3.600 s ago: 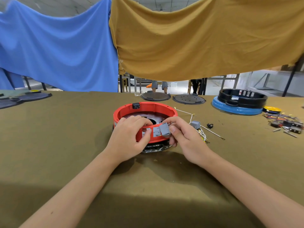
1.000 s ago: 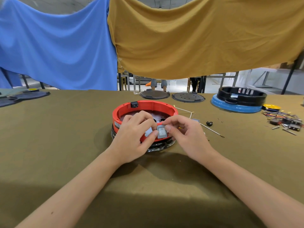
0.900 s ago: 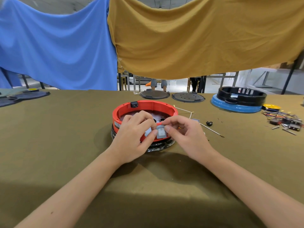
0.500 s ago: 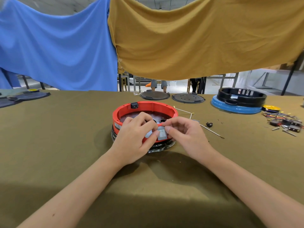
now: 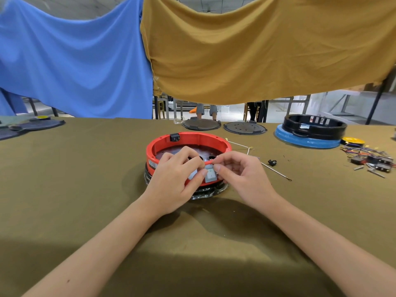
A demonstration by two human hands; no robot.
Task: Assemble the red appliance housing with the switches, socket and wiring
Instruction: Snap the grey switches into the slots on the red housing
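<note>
In the head view, the left hand (image 5: 174, 181) is curling over the near wall of the red housing (image 5: 188, 139), fingers inside the ring and thumb pressing beside a gray switch (image 5: 209, 173). The right hand (image 5: 240, 177) is just right of it, fingers curled, pinching that same switch against the wall. A black socket (image 5: 174, 137) is sitting on the rim beyond the left hand. Loose wires (image 5: 368, 156) are lying far right of the right hand.
</note>
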